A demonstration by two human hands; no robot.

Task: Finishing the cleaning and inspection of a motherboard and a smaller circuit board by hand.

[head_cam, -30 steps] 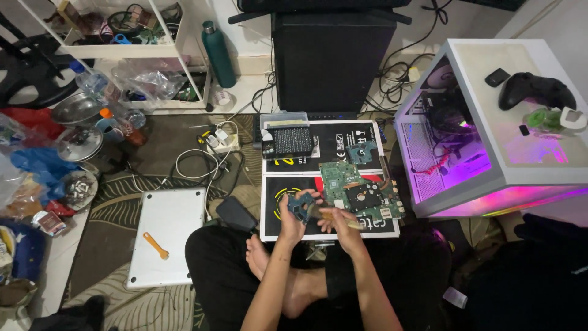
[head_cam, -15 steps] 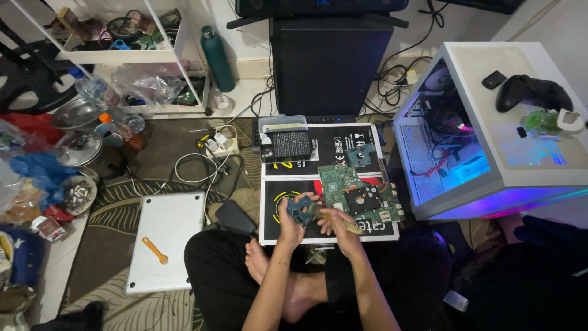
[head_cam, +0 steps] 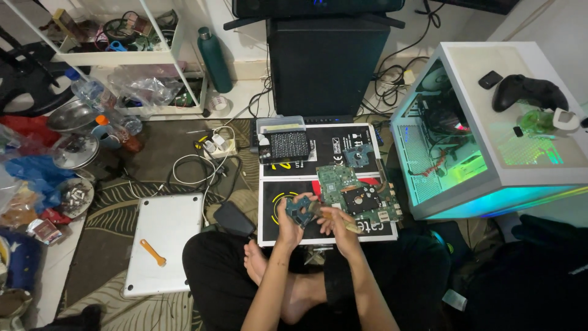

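Head view: left hand [head_cam: 288, 222] grips small blue-green circuit board [head_cam: 300, 208], held above black rectangular work mat [head_cam: 288, 184] on floor. Right hand [head_cam: 335, 225] closed on thin tan-handled tool [head_cam: 343, 222], tip at board. Large green motherboard [head_cam: 358, 195] lies just right on mat. White glowing computer case [head_cam: 490, 153] farther right.

My left hand [head_cam: 288, 219] covers part of the small circuit board [head_cam: 300, 209]; the grip's contact is too small to judge.
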